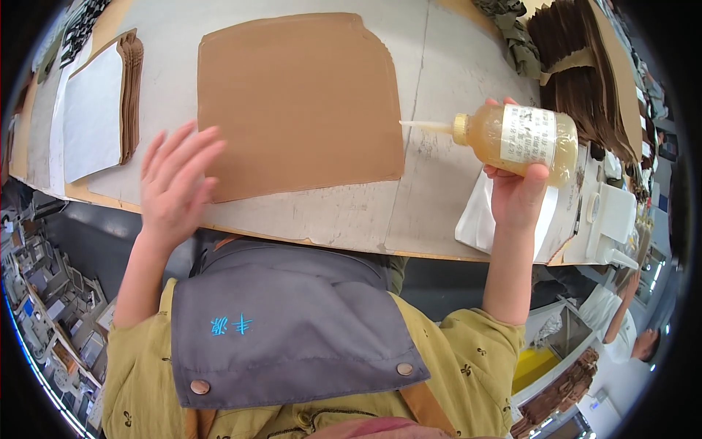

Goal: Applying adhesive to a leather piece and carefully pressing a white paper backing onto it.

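Note:
A flat brown panel [300, 110], perhaps leather or fabric, with one rounded corner at the far right, lies on the grey tabletop [344, 208]. My right hand [519, 197] is wrapped round a clear squeeze bottle [563, 150] of yellowish liquid with a white label. The bottle is tipped sideways, its thin pale nozzle [428, 126] pointing left; the tip is at the panel's right edge, and whether it touches I cannot tell. At the panel's lower left, my left hand [175, 183] is raised with fingers apart, slightly blurred, holding nothing.
On the left stands a stack of brown pieces [130, 95] beside a white sheet [93, 117]. Dark brown strips [578, 73] are piled at the far right, next to olive cloth [512, 33]. White paper [479, 212] lies under my right forearm. Another person [614, 314] is at the lower right.

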Available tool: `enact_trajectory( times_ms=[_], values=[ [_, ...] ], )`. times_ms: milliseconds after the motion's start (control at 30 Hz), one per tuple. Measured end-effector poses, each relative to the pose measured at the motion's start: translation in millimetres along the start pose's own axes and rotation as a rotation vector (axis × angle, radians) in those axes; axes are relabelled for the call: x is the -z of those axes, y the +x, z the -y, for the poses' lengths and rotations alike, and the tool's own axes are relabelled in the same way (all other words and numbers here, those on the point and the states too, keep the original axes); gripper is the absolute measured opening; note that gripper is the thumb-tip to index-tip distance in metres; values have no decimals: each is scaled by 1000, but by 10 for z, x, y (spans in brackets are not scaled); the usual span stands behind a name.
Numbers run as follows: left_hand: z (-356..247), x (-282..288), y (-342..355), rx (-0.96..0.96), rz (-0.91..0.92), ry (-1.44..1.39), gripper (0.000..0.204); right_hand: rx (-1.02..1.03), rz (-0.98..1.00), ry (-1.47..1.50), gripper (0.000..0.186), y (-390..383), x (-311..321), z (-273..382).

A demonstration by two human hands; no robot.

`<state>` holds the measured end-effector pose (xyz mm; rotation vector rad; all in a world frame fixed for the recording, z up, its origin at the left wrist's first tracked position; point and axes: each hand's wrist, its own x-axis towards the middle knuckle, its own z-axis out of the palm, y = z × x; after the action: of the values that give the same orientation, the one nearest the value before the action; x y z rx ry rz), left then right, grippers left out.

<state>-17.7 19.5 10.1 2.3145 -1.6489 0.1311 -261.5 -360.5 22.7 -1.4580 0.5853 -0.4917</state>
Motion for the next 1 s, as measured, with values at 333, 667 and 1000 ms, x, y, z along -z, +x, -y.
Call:
enact_trajectory(
  times_ms=[333,667,1000],
  values=[
    [217,-212,-565,225,-280,12,36,141,68,-44,78,497,-213,78],
    [176,-258,-553,232,-320,68,40,153,103,-2,63,697,-308,79],
    [181,-236,-515,229,-305,49,42,138,79,-14,57,729,-268,46]
  ],
)
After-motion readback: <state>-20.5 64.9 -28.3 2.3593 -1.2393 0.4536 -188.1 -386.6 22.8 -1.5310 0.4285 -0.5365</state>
